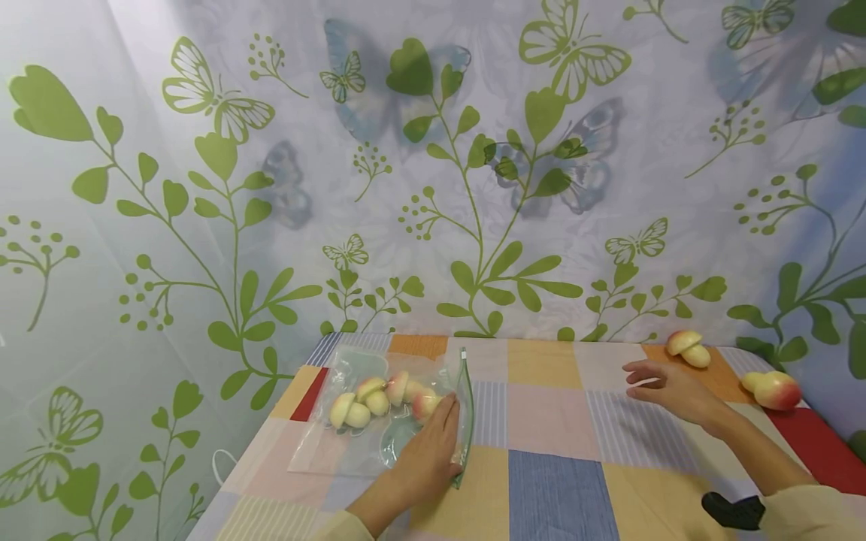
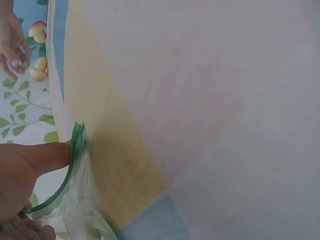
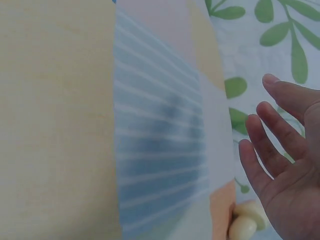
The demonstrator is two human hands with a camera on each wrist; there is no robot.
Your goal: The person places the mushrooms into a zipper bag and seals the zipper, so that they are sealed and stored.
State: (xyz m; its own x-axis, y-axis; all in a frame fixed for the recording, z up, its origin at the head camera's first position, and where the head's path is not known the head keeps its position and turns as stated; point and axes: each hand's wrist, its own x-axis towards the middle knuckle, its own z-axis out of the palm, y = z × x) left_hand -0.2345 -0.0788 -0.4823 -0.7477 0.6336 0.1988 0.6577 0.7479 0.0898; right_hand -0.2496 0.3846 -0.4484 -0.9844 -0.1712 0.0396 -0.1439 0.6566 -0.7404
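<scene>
A clear zip bag with a green zip edge lies on the left of the table. Several yellow-and-red toy mushrooms are inside it. My left hand is at the bag's mouth, its fingers extended beside the rightmost mushroom. In the left wrist view, the straight thumb touches the green edge; the other fingers are partly out of view. My right hand hovers above the table with nothing in it, fingers relaxed and spread. Near it lie two more toy mushrooms, one behind and one to the right.
A patchwork cloth covers the table. Behind it hangs a curtain printed with leaves and butterflies. A black object sits by the right sleeve. A thin white loop shows past the table's left edge.
</scene>
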